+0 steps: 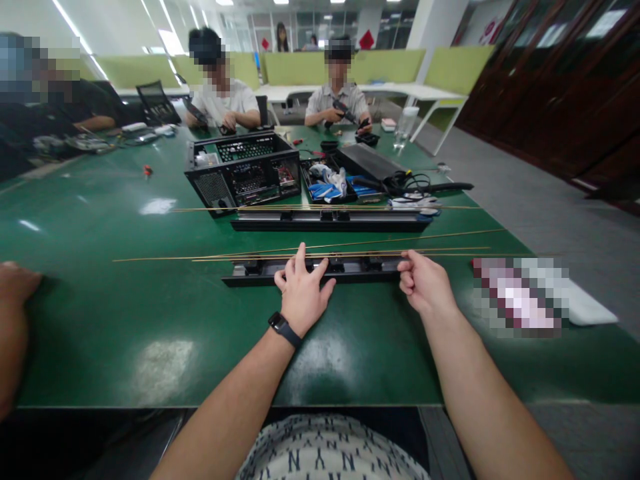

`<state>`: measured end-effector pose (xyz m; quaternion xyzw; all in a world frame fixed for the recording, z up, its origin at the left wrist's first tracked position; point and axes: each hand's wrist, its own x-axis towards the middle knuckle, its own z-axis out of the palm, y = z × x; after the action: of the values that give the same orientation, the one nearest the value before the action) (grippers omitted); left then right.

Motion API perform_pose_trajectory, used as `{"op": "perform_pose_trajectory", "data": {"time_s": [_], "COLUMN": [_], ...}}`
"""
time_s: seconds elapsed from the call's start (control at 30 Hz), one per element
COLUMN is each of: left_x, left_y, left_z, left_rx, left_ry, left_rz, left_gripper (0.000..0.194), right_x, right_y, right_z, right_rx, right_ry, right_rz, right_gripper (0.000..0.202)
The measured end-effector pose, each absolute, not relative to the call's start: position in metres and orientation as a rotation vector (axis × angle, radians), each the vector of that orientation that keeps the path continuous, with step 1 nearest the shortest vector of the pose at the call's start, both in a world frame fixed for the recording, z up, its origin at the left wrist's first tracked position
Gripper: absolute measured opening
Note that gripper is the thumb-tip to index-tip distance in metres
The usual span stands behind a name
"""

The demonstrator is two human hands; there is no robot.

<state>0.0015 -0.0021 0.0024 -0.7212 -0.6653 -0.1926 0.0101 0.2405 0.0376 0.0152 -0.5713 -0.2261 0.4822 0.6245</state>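
Note:
In front of me lies a long black channel-shaped rail with black blocks in it. Several thin straw-coloured rods run lengthwise along its far edge and stick out past both ends. My left hand, with a dark watch on the wrist, rests over the middle of the rail, its fingers spread and the fingertips at the rods. At the rail's right end is my right hand, fingers curled and the thumb and forefinger pinched on a thin rod. How many rods are in that pinch is hidden.
A second black rail with rods lies beyond. Farther back stand an open computer case, a tray with gloves and a dark panel with cables. Blurred packets lie right. Another person's arm reaches in left; two people sit opposite.

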Motion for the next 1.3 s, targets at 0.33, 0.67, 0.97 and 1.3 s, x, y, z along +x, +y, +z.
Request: {"op": "perform_pose_trajectory", "data": {"time_s": [0.33,0.67,0.97,1.3], "left_x": [0.002,0.001,0.002,0.0], "left_y": [-0.002,-0.002,-0.002,-0.002], "left_z": [0.004,0.002,0.004,0.001], "left_rx": [-2.254,-2.255,-2.246,-2.25], "left_ry": [-2.082,-2.056,-2.078,-2.039], "left_rz": [-0.606,-0.623,-0.595,-0.622], "left_gripper": [0.046,0.046,0.046,0.046], "right_x": [0.229,0.238,0.228,0.233], "right_y": [0.032,0.036,0.031,0.034], "right_z": [0.012,0.013,0.013,0.012], "right_rx": [-1.302,-1.296,-1.375,-1.411], "right_ry": [-0.689,-0.571,-0.76,-0.68], "right_rz": [1.234,1.107,1.147,0.872], "right_gripper": [0.028,0.018,0.032,0.027]}}
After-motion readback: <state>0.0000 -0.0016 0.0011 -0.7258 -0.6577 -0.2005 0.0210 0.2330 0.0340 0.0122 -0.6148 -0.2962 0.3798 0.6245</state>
